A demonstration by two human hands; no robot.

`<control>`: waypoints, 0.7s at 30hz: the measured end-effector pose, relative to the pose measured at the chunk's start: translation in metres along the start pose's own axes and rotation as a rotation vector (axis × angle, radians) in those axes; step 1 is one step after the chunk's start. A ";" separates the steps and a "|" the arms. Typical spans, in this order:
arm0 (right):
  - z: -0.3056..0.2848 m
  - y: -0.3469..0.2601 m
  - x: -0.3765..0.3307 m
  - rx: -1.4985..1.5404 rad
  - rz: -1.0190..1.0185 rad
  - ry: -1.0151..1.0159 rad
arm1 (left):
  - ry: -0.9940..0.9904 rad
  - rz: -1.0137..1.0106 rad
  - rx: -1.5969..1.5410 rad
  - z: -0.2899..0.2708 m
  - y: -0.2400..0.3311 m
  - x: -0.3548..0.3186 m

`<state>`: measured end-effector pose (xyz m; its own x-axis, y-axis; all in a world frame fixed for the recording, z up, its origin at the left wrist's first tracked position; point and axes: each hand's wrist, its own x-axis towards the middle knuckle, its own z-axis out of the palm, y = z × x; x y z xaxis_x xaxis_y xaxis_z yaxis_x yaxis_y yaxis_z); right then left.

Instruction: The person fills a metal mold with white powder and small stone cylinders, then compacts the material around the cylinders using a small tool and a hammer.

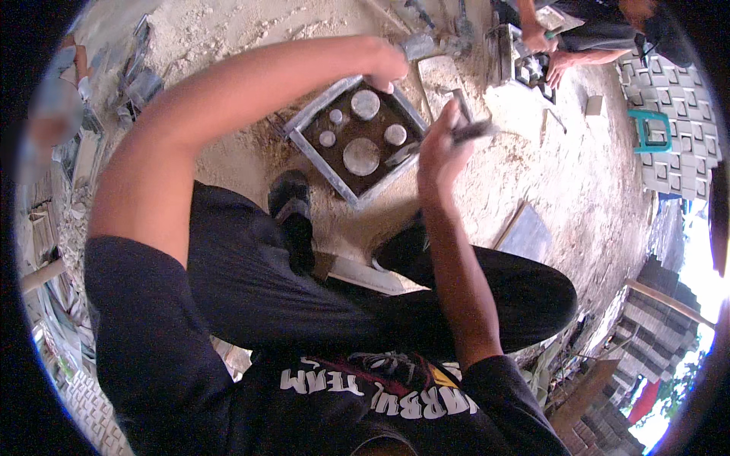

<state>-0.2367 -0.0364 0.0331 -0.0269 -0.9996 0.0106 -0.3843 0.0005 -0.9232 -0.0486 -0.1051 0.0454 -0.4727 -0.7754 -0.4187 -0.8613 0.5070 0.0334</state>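
Note:
A square grey frame lies on the dusty ground in front of me. Dark, grainy material fills its inside, around several round grey discs of different sizes, the largest toward the near side. My left hand reaches round to the frame's far corner with curled fingers; what they grip is hidden. At the right side, my right hand is closed round a dark metal tool, its outline blurred. A thin, flat, blade-like piece shows left of that hand, over the frame's right edge.
Past my left hand lies a grey block. A co-worker's hands work over a similar frame at the far right. A teal stool stands by stacked pale blocks. A flat board lies near my right knee.

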 end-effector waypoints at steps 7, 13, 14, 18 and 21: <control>-0.002 -0.022 -0.009 0.256 -0.162 -0.220 | 0.029 -0.060 -0.054 -0.005 -0.014 -0.002; -0.001 -0.030 -0.011 0.131 -0.413 -0.094 | -0.073 -0.098 0.028 0.008 -0.021 -0.021; 0.001 -0.031 -0.009 0.164 -0.307 -0.112 | -0.076 -0.110 0.011 0.009 -0.025 -0.024; 0.000 -0.031 -0.008 0.313 -0.108 -0.080 | -0.109 -0.153 -0.039 0.012 -0.035 -0.037; -0.007 -0.032 -0.010 0.230 -0.314 -0.178 | -0.114 -0.172 -0.022 0.013 -0.034 -0.047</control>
<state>-0.2303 -0.0264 0.0654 0.2259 -0.9396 0.2571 -0.1326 -0.2911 -0.9475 0.0055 -0.0808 0.0518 -0.2952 -0.8016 -0.5199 -0.9321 0.3612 -0.0278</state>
